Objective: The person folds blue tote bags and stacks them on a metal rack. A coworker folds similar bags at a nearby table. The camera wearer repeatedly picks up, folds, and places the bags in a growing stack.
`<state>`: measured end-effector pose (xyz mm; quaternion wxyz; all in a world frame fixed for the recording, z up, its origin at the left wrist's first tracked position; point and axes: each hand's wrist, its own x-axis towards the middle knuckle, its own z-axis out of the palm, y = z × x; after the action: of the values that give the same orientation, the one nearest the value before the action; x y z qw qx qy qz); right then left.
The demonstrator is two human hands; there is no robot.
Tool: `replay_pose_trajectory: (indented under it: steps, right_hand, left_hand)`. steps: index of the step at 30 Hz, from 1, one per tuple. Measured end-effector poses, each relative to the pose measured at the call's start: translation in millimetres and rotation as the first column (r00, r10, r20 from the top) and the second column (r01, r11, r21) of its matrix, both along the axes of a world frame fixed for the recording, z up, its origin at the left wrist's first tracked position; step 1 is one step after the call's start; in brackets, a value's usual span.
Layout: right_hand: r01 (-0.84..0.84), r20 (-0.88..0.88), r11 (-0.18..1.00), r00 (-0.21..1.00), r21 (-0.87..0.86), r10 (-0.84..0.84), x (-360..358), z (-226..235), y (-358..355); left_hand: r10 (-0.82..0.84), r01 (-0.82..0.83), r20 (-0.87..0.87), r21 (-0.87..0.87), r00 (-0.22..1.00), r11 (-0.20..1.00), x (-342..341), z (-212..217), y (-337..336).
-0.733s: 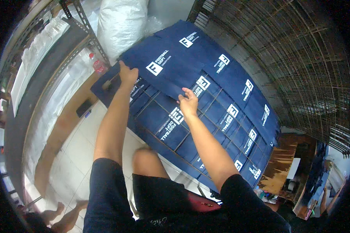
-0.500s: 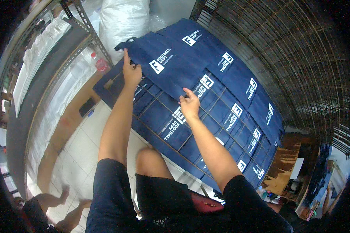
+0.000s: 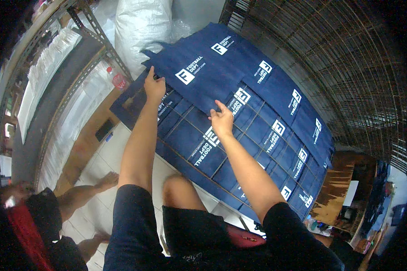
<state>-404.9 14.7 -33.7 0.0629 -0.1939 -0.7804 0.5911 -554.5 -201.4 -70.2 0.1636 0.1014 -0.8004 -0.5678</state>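
Observation:
A navy fabric piece point(image 3: 201, 90) with white printed marks lies across the top of a tilted wire rack. My left hand point(image 3: 155, 88) is at its left edge, index finger stretched out and thumb apart. At the near edge of the same piece is my right hand point(image 3: 221, 121), with its index finger raised and thumb apart. Neither hand shows a clear grip on the cloth. More navy printed pieces point(image 3: 233, 174) lie beneath the thin wires, partly covered by my right forearm.
Raised wire racks point(image 3: 312, 54) curve along the right. A white sack point(image 3: 142, 36) stands behind the fabric. Metal shelving point(image 3: 97, 34) with white sheets point(image 3: 45, 77) fills the left, near a red-capped bottle point(image 3: 117, 80). Another person's leg point(image 3: 81, 201) is at lower left.
The folded left corner of the navy piece now lies flatter. My left hand has drawn slightly nearer to me. The other person at lower left has come further into view.

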Motion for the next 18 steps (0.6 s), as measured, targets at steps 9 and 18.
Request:
replay_pose_trajectory:
  steps: [9, 18]
  right_hand:
    - [-0.017, 0.033, 0.996, 0.999, -0.091, 0.020, -7.1, -14.4, 7.1]
    - [-0.064, 0.077, 0.998, 0.995, -0.009, 0.064, -0.8, 1.5, 9.5]
  left_hand:
    - [-0.065, 0.062, 0.120, 0.029, 0.991, 0.998, 0.9, 5.2, 4.9]
    - [0.016, 0.001, 0.130, -0.131, 0.991, 0.991, 4.1, 4.5, 12.6]
